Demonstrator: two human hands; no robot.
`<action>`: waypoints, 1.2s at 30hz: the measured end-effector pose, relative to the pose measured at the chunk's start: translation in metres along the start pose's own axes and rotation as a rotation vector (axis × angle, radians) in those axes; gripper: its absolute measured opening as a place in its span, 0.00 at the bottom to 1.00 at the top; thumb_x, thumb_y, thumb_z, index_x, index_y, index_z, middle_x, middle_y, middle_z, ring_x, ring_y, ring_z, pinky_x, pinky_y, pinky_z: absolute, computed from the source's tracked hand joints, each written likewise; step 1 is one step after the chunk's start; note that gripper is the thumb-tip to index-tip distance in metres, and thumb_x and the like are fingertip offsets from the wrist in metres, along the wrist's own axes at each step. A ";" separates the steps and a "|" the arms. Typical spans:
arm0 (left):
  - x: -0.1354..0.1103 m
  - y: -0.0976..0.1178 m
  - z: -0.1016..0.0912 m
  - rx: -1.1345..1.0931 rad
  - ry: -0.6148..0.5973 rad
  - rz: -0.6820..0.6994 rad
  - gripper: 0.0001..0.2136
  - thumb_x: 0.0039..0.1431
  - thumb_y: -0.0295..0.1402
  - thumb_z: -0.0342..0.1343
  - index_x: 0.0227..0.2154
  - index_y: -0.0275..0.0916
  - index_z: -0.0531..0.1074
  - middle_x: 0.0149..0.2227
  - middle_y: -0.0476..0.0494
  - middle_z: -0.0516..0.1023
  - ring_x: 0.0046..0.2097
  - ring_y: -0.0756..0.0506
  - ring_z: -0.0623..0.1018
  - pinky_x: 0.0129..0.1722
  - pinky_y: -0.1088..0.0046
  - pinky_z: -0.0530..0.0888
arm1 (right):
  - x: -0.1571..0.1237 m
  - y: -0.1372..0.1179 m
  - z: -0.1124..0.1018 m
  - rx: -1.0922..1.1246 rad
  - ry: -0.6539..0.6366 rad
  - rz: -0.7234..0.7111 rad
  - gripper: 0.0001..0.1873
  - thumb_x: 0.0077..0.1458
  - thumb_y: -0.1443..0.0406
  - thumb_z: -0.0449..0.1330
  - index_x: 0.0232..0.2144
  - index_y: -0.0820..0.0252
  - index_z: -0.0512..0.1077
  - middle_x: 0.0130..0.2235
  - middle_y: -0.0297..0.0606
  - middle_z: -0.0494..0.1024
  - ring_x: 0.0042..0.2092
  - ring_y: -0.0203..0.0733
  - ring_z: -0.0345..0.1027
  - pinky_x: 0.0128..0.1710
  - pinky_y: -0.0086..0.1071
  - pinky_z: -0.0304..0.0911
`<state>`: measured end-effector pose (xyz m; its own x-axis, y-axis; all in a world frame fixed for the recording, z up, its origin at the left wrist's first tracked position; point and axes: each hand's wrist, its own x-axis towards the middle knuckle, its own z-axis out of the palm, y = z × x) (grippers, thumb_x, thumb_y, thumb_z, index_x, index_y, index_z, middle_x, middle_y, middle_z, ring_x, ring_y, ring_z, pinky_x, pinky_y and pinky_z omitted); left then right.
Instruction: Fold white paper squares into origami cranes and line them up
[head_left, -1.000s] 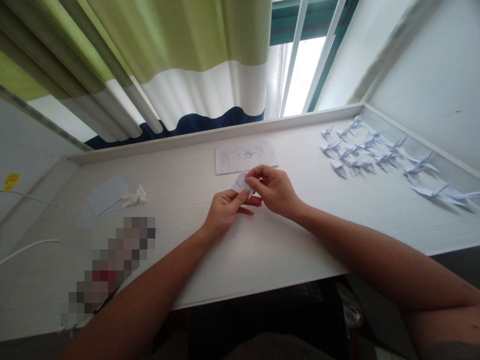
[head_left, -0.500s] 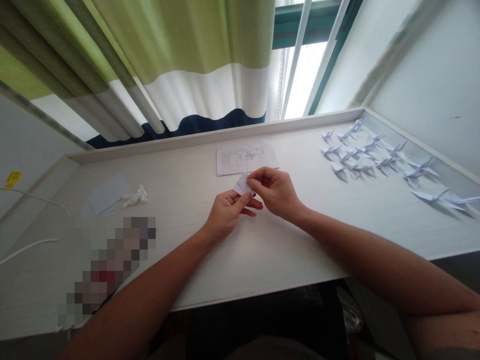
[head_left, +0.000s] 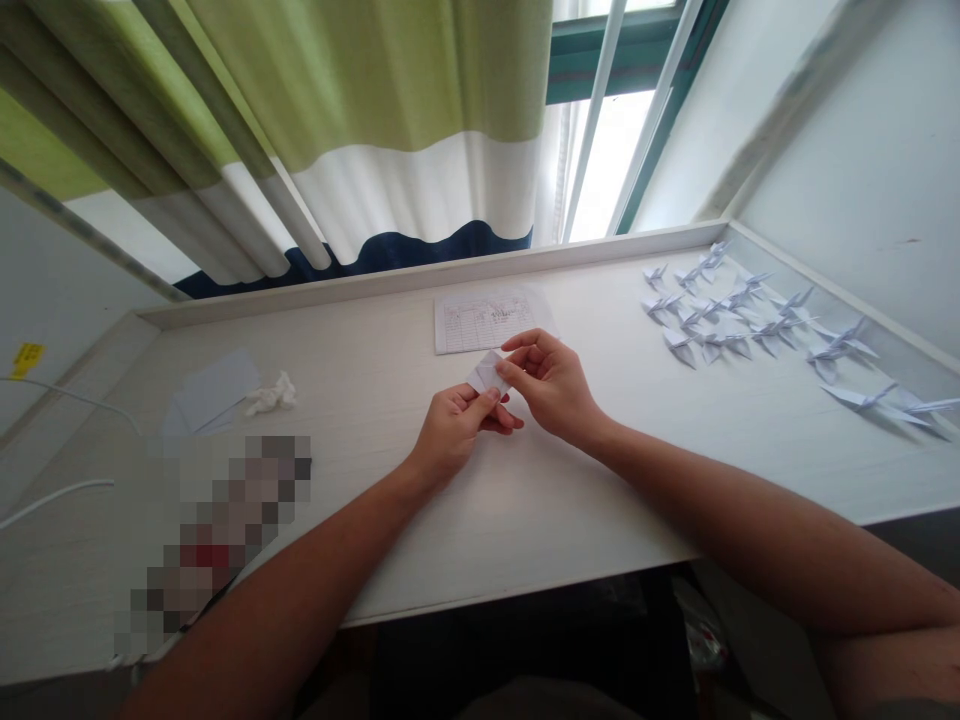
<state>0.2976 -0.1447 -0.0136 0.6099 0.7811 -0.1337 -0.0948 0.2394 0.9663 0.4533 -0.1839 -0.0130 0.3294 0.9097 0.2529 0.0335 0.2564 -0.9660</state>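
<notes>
A small folded piece of white paper [head_left: 486, 374] is held just above the white desk [head_left: 525, 500], near its middle. My left hand [head_left: 454, 432] pinches its lower edge from the left, thumb on top. My right hand [head_left: 551, 385] pinches its right side with thumb and fingers curled around it. Both hands touch each other at the paper.
A printed sheet [head_left: 486, 320] lies just behind the hands. Several folded paper cranes [head_left: 739, 315] stand in rows at the right back. At the left lie blank white sheets [head_left: 214, 390], a crumpled paper scrap [head_left: 271, 393] and a white cable [head_left: 52, 495]. A curtain [head_left: 337, 130] hangs behind.
The hands keep their grip on the folded paper with only slight finger movement. The view has tilted a little.
</notes>
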 end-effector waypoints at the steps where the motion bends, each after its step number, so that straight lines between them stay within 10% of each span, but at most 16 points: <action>1: 0.000 0.000 0.000 0.004 0.000 0.000 0.17 0.58 0.45 0.70 0.29 0.33 0.78 0.25 0.44 0.80 0.32 0.42 0.84 0.40 0.62 0.81 | 0.001 0.000 0.000 0.017 -0.001 0.011 0.16 0.55 0.57 0.70 0.40 0.56 0.72 0.28 0.29 0.78 0.31 0.37 0.73 0.34 0.34 0.71; 10: 0.002 -0.003 -0.005 0.027 0.021 0.030 0.21 0.57 0.49 0.69 0.37 0.32 0.81 0.29 0.39 0.85 0.34 0.41 0.85 0.38 0.65 0.80 | -0.001 -0.002 -0.002 -0.087 -0.155 0.100 0.16 0.56 0.54 0.66 0.24 0.58 0.72 0.25 0.34 0.77 0.29 0.37 0.68 0.31 0.33 0.63; 26: 0.002 -0.007 -0.003 0.144 0.020 0.090 0.23 0.60 0.54 0.66 0.35 0.35 0.78 0.25 0.43 0.82 0.29 0.43 0.84 0.29 0.70 0.78 | 0.001 -0.002 -0.003 -0.173 -0.184 0.070 0.18 0.60 0.54 0.63 0.24 0.58 0.70 0.24 0.32 0.73 0.28 0.36 0.65 0.30 0.32 0.61; 36: -0.003 0.000 -0.001 0.098 0.064 0.116 0.24 0.60 0.56 0.65 0.33 0.35 0.76 0.24 0.44 0.82 0.27 0.44 0.83 0.31 0.70 0.80 | 0.002 0.001 -0.005 0.161 -0.463 0.107 0.21 0.62 0.47 0.66 0.30 0.57 0.71 0.20 0.28 0.71 0.26 0.37 0.67 0.33 0.36 0.69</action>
<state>0.2952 -0.1465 -0.0136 0.5474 0.8363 -0.0310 -0.0820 0.0905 0.9925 0.4583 -0.1837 -0.0140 -0.1311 0.9739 0.1851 -0.1357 0.1674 -0.9765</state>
